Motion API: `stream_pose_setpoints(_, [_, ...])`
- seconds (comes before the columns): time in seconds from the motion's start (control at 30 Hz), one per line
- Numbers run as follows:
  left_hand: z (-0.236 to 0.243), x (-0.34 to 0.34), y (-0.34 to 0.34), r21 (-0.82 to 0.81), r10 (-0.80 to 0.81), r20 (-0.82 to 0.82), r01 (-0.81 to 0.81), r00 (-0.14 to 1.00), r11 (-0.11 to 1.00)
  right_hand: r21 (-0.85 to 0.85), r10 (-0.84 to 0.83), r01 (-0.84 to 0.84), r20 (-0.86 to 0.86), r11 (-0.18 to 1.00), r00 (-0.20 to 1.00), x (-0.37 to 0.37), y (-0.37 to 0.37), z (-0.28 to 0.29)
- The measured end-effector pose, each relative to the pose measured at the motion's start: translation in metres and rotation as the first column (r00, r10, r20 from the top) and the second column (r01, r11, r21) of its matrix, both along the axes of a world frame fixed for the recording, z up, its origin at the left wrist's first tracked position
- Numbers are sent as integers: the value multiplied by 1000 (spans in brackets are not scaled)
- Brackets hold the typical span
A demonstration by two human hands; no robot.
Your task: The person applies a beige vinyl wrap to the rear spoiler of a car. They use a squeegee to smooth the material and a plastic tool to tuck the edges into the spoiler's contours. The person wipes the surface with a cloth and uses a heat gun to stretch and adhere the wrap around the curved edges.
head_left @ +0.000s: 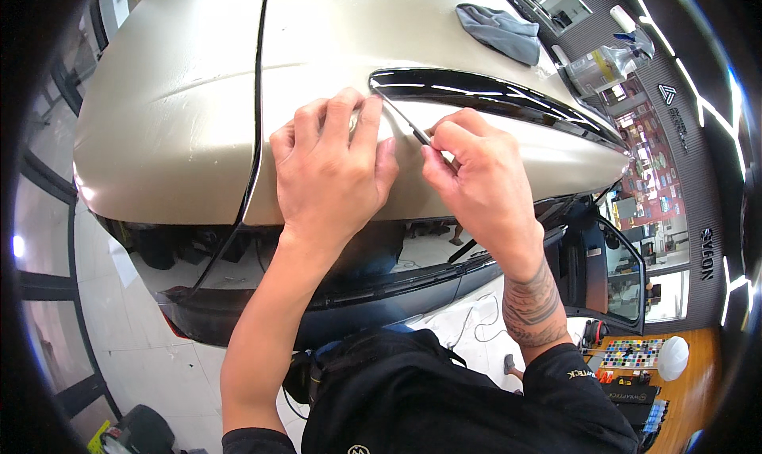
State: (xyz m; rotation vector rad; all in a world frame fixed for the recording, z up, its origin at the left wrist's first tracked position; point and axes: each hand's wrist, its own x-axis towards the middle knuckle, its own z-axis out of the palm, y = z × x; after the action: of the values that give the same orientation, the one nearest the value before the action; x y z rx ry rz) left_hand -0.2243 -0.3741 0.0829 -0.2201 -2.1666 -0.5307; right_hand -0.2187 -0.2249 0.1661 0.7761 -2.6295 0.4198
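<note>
A pale gold satin surface (pixel 182 81) covers the car's upper body. My left hand (pixel 333 152) lies on it, fingers bent and spread, fingertips just left of the near end of a glossy black roof rail (pixel 492 94). My right hand (pixel 480 156) is closed round a slim knife (pixel 418 133) with a dark handle and a thin metal end. That tip points up and left, to the rounded end of the rail beside my left fingertips. Whether the tip touches the surface I cannot tell. The palm-side fingers of my right hand are partly hidden.
A grey cloth (pixel 500 33) and a clear spray bottle (pixel 599 69) rest on the car beyond the rail. Dark side windows (pixel 333 255) lie below my hands. An open car door (pixel 615 267) stands at the right. A cable (pixel 480 323) trails over the white floor.
</note>
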Motion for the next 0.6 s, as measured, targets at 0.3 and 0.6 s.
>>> stream_pose_setpoints(0.3, [-4, -2, 1, -29, 10, -30, -11, 1000, 1000, 57, 31, -32, 15, 998, 999, -2, 10, 3])
stream_pose_setpoints(0.6, [1, 0, 2, -11, -8, -1, 8, 1000, 1000, 91, 41, -41, -3, 995, 999, 0, 9, 2])
